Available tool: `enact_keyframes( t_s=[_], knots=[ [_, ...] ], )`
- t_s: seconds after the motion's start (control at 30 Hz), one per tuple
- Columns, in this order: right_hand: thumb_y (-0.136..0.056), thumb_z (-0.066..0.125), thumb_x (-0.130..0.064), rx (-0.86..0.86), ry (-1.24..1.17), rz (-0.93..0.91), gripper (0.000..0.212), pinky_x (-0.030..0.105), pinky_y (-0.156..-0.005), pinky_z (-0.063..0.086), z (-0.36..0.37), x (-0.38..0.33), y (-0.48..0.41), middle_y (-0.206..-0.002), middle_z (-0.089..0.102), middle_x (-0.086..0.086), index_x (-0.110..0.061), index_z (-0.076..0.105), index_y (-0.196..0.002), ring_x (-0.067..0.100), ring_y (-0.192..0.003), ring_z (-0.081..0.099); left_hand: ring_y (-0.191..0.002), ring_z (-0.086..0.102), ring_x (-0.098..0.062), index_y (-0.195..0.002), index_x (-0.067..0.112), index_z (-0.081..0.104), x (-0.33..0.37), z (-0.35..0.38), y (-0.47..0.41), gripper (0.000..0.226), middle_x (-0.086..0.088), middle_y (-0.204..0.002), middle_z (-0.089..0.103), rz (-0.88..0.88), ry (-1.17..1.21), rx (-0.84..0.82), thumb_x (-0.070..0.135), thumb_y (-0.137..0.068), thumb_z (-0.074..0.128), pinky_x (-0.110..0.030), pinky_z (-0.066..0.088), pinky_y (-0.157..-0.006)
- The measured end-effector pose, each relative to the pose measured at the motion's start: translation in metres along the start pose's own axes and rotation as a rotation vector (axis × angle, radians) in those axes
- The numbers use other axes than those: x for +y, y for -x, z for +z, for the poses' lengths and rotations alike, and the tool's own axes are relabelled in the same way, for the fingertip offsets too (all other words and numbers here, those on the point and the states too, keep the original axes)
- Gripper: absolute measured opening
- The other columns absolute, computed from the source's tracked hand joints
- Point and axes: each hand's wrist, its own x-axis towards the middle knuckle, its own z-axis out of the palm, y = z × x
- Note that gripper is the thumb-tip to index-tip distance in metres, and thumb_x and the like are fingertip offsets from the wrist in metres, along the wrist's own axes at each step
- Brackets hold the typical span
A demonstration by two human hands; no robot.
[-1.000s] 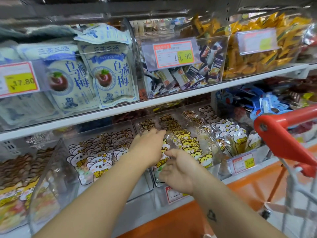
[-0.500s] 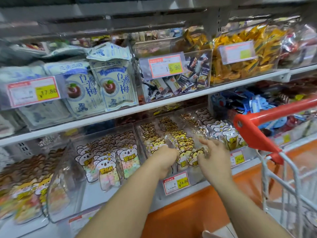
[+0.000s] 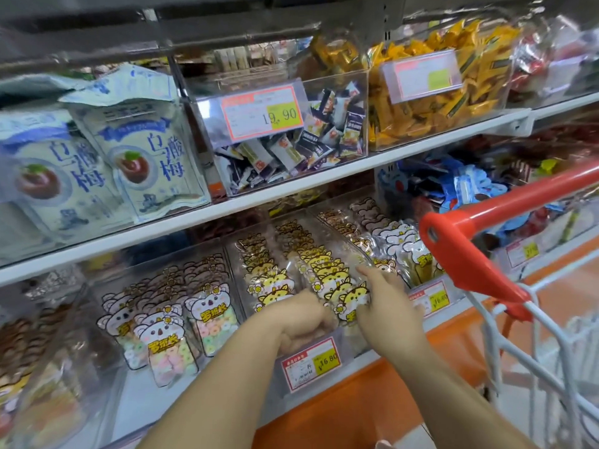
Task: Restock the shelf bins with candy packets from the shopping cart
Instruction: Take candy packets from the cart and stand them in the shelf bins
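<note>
Clear glossy plastic bins, shiny film packets, glossy red plastic cart handle

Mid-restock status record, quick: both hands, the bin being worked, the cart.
left hand: curled at the front of the yellow cat packets; grip hidden
right hand: forefinger straight, touching the same packets
bin: clear, lower shelf, holds the yellow cat packets
price tag: 16.80, just below the left hand
cart handle: red, at right, no hand on it
</note>
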Motion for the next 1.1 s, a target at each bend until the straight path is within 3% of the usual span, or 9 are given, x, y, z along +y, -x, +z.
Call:
enact_keyframes(
  t_s=[0.23,0.37,0.47,0.57,0.67,0.77,0.87,1.0,1.1],
  knots=[
    [-0.090,0.056,-0.013,0.029,0.031,-0.012,0.070,0.066,-0.114,0.014,0.001,0.001,0.006,-0.155,0.029,0.001,-0.049,0.033,-0.145,0.025,-0.142,0.032,-0.085,0.059,-0.022,-0.156,0.008,0.003,0.001,-0.006,0.015,0.084,-0.013,-0.108,0.061,0.037,-0.373,0.105,0.024,-0.094,0.057,-0.032,0.050,-0.070],
    [-0.092,0.062,-0.025,0.174,0.087,-0.041,0.063,0.057,-0.117,0.017,-0.002,-0.008,0.029,-0.158,0.028,0.002,-0.041,0.038,-0.146,0.024,-0.147,0.026,-0.088,0.063,-0.023,-0.157,0.019,0.003,-0.007,-0.009,0.047,0.079,-0.010,-0.119,0.061,0.217,-0.334,0.188,0.021,-0.098,0.055,-0.034,0.053,-0.069],
    [-0.089,0.066,-0.024,0.186,-0.079,-0.235,0.048,0.048,-0.110,0.038,-0.010,-0.022,0.057,-0.142,0.051,0.001,-0.029,0.056,-0.135,0.022,-0.130,0.049,-0.076,0.061,-0.009,-0.154,0.029,0.026,-0.012,0.000,0.084,0.061,0.000,-0.145,0.048,0.451,-0.178,0.313,0.012,-0.100,0.050,-0.023,0.049,-0.062],
    [-0.086,0.062,-0.018,0.128,-0.174,-0.346,0.031,0.039,-0.089,0.053,-0.039,-0.043,0.089,-0.111,0.071,-0.008,-0.029,0.070,-0.114,0.015,-0.098,0.066,-0.068,0.061,-0.006,-0.137,0.037,0.048,-0.007,0.019,0.125,0.045,0.001,-0.114,0.067,0.677,-0.157,0.422,0.012,-0.100,0.051,-0.026,0.054,-0.061],
    [-0.086,0.063,-0.013,0.187,-0.159,-0.397,0.027,0.034,-0.087,0.054,-0.090,-0.051,0.120,-0.103,0.075,-0.005,-0.023,0.075,-0.108,0.014,-0.095,0.068,-0.063,0.060,-0.005,-0.121,0.045,0.049,0.009,0.035,0.163,0.042,0.009,-0.097,0.068,0.776,-0.142,0.478,0.009,-0.098,0.050,-0.014,0.044,-0.053],
    [-0.089,0.063,-0.014,0.165,-0.020,-0.408,0.025,0.018,-0.080,0.049,-0.151,-0.042,0.152,-0.104,0.074,-0.003,-0.018,0.074,-0.111,0.013,-0.093,0.066,-0.071,0.059,0.005,-0.121,0.042,0.054,0.032,0.057,0.192,0.039,0.018,-0.104,0.065,0.905,-0.158,0.427,0.010,-0.098,0.051,-0.009,0.041,-0.056],
    [-0.092,0.062,-0.023,0.101,0.175,-0.409,0.020,0.029,-0.081,0.050,-0.209,-0.021,0.182,-0.101,0.072,-0.002,-0.019,0.072,-0.109,0.013,-0.089,0.063,-0.075,0.057,0.008,-0.121,0.038,0.057,0.053,0.091,0.209,0.034,0.019,-0.102,0.065,1.010,-0.216,0.338,0.012,-0.100,0.052,-0.010,0.042,-0.061],
    [-0.094,0.062,-0.031,-0.014,0.392,-0.299,0.024,0.022,-0.076,0.048,-0.261,0.038,0.207,-0.101,0.069,-0.008,-0.024,0.069,-0.117,0.005,-0.082,0.060,-0.092,0.058,0.001,-0.129,0.030,0.058,0.071,0.142,0.211,0.035,0.020,-0.106,0.062,1.070,-0.418,0.217,0.013,-0.099,0.051,-0.007,0.040,-0.072],
    [-0.093,0.064,-0.033,-0.181,0.459,-0.138,0.028,0.026,-0.082,0.050,-0.275,0.103,0.209,-0.101,0.066,-0.011,-0.025,0.065,-0.120,0.007,-0.086,0.060,-0.101,0.059,-0.008,-0.129,0.030,0.059,0.079,0.170,0.201,0.034,0.014,-0.114,0.063,1.052,-0.571,0.159,0.017,-0.100,0.049,-0.028,0.050,-0.088]
  ],
)
